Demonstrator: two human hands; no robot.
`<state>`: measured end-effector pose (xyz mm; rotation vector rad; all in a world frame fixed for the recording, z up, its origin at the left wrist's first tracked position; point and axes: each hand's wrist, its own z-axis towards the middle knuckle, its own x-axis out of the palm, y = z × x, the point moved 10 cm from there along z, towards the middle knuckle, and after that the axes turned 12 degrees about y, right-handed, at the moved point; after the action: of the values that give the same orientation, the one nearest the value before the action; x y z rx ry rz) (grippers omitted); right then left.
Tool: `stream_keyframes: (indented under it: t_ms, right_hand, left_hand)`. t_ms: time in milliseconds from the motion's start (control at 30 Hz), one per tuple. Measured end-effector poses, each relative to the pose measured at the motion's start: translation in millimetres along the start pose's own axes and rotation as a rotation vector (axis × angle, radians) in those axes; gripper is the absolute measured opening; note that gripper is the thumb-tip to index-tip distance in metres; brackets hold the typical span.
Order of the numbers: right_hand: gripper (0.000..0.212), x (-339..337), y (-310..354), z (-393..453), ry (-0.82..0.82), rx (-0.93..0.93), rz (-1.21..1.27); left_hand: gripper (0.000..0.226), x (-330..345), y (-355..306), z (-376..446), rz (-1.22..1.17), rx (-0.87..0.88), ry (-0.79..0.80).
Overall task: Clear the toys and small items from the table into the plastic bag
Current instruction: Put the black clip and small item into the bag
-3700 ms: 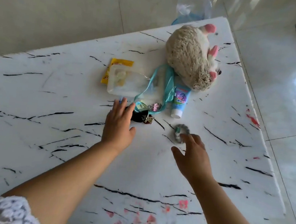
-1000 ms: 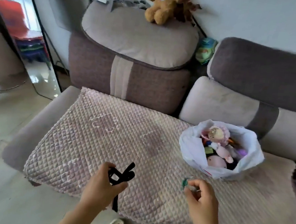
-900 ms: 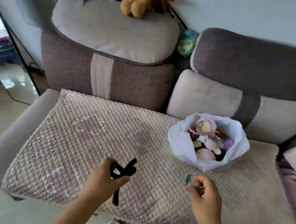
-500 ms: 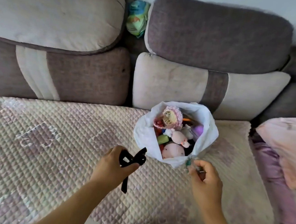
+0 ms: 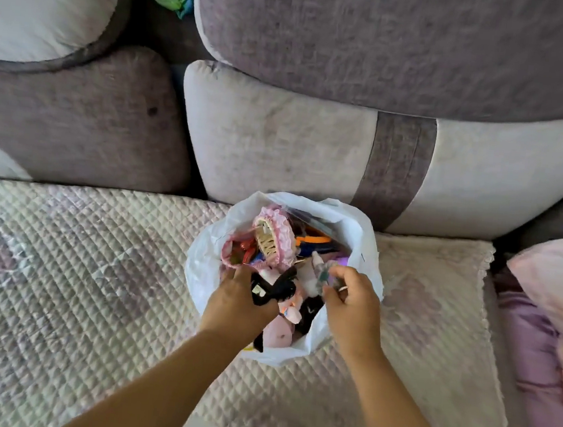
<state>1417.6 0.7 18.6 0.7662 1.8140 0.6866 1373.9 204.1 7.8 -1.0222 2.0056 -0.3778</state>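
A white plastic bag [image 5: 366, 242], already crammed with toys, sits open at the centre of the frame on a quilted sofa cover [image 5: 79, 262], its back edge against a grey-and-cream back cushion [image 5: 280, 137]. Both hands are now over its mouth; half a second earlier they were short of the near rim. The left hand [image 5: 237, 302], at the lower left of the opening, has its grip clenched around a black strap [image 5: 274, 290] that loops over the toys inside. The right hand [image 5: 354, 303], at the lower right of the opening, pinches a small greenish ring [image 5: 324, 276] between fingertips and thumb. Neither item has been let go. Seconds ago both hands were reaching for small things on a marble counter, which is now out of view, so this looks like the delivery end of one trip: two pieces are about to drop in, and more may wait back on the counter. A pink frilled doll [image 5: 271, 236] lies at the upper left of the bag, orange plastic pieces [image 5: 312, 239] beside it. A pink pillow [image 5: 556, 274] sits at the right edge of the frame.
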Motion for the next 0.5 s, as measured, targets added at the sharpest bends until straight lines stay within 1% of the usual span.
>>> stream_keyframes:
  t_ms: [100,167,300,500]
  right_hand:
    - [0.039,-13.6,-9.7,26.0,-0.037,-0.003,0.019]
    - [0.045,-24.2,-20.7,34.4,-0.078,0.02,0.034]
    - [0.042,-35.3,-43.0,38.5,-0.108,0.07,0.061]
    - [0.034,-28.7,-60.5,45.3,-0.062,0.116,0.046]
  left_hand:
    - [0.042,10.5,-27.0,29.0,0.039,0.015,-0.018]
    - [0.041,16.3,-46.5,45.3,0.099,0.042,-0.042]
    - [0.049,32.2,-76.3,72.9,0.216,0.077,-0.048]
    - [0.049,49.4,-77.6,105.0,0.209,-0.075,-0.011]
